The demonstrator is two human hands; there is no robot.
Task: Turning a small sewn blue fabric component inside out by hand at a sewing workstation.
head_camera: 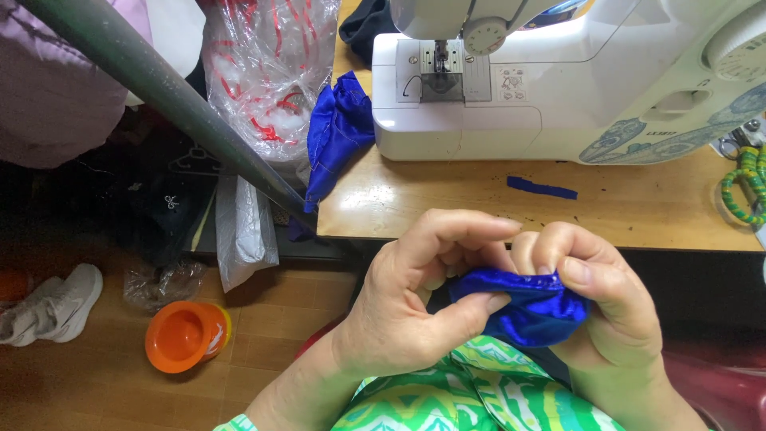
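- Head view, looking down: the person's left hand (407, 307) and right hand (598, 307) meet near the viewer, just in front of the near edge of a wooden surface (447, 203).
- Both hands grasp one small piece of shiny blue fabric (531, 307). The left thumb presses it from below, and the right fingertips (546, 263) pinch its upper edge, as if to keep a fold or seam in place.
- The fabric is held in the air above the person's lap, over green patterned clothing (463, 395).
- On the far side of the surface stands a white sewing machine (574, 80), its needle area facing the person.
- A second bundle of blue cloth (339, 132) hangs over the left edge of the surface, close to the machine. A thin blue scrap (541, 188) lies right of centre.
- On the floor to the left sit an orange cup (183, 335) and a pale shoe (52, 307).
- Much of the held fabric is hidden inside the hands, so its shape is unclear. The machine's top and right end are cut off.
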